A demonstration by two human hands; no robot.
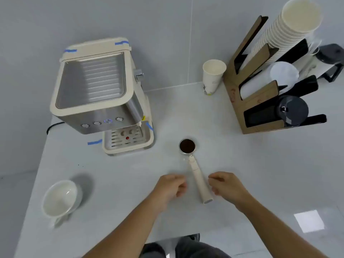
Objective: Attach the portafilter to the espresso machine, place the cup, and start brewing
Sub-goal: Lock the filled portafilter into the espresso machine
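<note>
A portafilter [197, 175] lies on the white table, its metal basket [187, 146] full of dark coffee grounds and its cream handle pointing toward me. My left hand [171, 187] hovers just left of the handle, fingers loosely curled, holding nothing. My right hand [226, 187] sits just right of the handle, fingers curled and close to it, not gripping it. The cream and steel espresso machine [96, 94] stands at the back left with its drip tray [128, 142] empty. A white ceramic cup [59, 198] rests at the front left.
A single paper cup [213, 76] stands behind the portafilter. At the back right a cardboard organiser [260, 94] holds a stack of paper cups [290, 28], lids and black items. Blue tape marks [95, 142] lie beside the machine. The table's front edge is near my body.
</note>
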